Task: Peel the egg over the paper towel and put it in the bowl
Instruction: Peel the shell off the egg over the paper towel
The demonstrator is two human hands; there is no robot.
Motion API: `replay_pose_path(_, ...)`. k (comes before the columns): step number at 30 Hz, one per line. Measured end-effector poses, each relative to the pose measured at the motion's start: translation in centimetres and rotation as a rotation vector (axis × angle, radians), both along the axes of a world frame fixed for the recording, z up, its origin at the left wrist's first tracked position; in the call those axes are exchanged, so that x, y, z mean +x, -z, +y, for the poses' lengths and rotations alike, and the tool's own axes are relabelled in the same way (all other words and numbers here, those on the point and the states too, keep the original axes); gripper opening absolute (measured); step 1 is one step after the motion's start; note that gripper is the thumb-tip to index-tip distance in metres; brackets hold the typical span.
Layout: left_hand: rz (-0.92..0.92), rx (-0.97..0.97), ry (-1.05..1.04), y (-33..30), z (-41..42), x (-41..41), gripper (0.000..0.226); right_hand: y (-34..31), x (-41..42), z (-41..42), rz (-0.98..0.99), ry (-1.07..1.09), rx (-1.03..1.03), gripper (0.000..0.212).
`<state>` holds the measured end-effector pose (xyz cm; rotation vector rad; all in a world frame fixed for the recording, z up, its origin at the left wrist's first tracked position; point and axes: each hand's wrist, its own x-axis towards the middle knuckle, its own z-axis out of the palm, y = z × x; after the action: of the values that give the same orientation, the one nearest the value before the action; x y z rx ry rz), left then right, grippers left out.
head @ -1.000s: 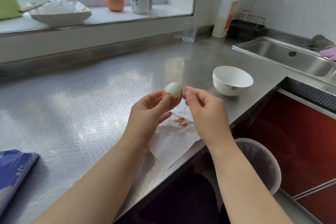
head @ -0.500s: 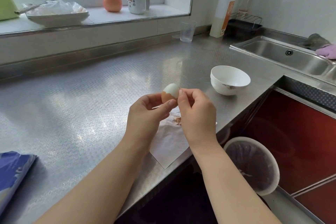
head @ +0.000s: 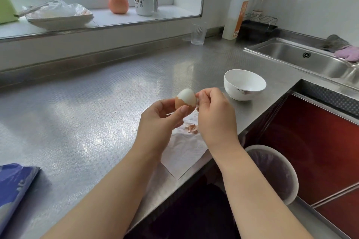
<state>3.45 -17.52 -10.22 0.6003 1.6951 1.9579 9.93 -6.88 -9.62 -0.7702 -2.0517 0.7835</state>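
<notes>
Gripping the egg point(head: 185, 100) between thumb and curled fingers, the left hand point(head: 159, 120) holds it upright above the paper towel point(head: 182, 151), small end up. Top half of the egg is bare white; lower part is brown shell w/ a jagged edge. The right hand point(head: 215, 116) is at the egg's right side, fingertips curled in and pinching at the shell edge there (can't tell whether a loose bit of shell is actually between them).

Paper towel lies flat on the steel counter point(head: 87, 118), one corner reaching over the front edge. A small pile of shell bits point(head: 192, 129) sits on it, just below the hands. The white bowl point(head: 244, 87) stands on the counter beyond & to the right of the hands, near but not touching.

Round bin point(head: 275, 172) w/ a liner is on the floor below the counter edge. Sink point(head: 310, 60) further right, a purple cloth point(head: 347, 55) on its rim. On the windowsill: apple point(head: 118, 3), white mug point(head: 144, 1), plate point(head: 60, 19) w/ plastic wrap. A clear glass point(head: 198, 34) and tall bottle point(head: 235, 11) stand at the back of the counter. Blue packet point(head: 13, 190) at lower left.
</notes>
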Motion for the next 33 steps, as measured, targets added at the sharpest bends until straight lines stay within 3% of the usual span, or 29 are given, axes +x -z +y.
replay_pose_path(8,-0.260,0.144,0.032,0.0,-0.3,-1.1,0.031,-0.9,2.2,1.0,-0.025,-0.154,-0.208,0.014)
replay_pose_path(12,-0.257,0.157,0.033,0.0,-0.3,-1.2,0.031,-0.2,2.9,1.0,-0.302,-0.200,-0.067,0.025)
replay_pose_path(14,-0.234,0.157,0.036,0.0,-0.2,-1.1,0.033,0.0,3.0,1.1,-0.324,-0.172,-0.010,0.033)
replay_pose_path(18,-0.204,0.148,0.038,0.1,-0.2,-1.0,0.034,0.6,2.7,1.6,-0.299,-0.208,-0.067,0.024)
replay_pose_path(24,-0.154,0.113,0.067,0.1,-0.1,-0.9,0.031,0.1,2.4,1.2,0.083,-0.210,-0.153,0.024)
replay_pose_path(27,-0.094,0.086,0.094,0.0,-0.1,-0.7,0.030,-0.3,1.7,1.0,0.154,-0.263,-0.175,0.028)
replay_pose_path(33,-0.041,0.067,0.095,-0.1,-0.2,-0.5,0.026,0.2,0.9,0.6,0.261,-0.235,-0.227,0.016)
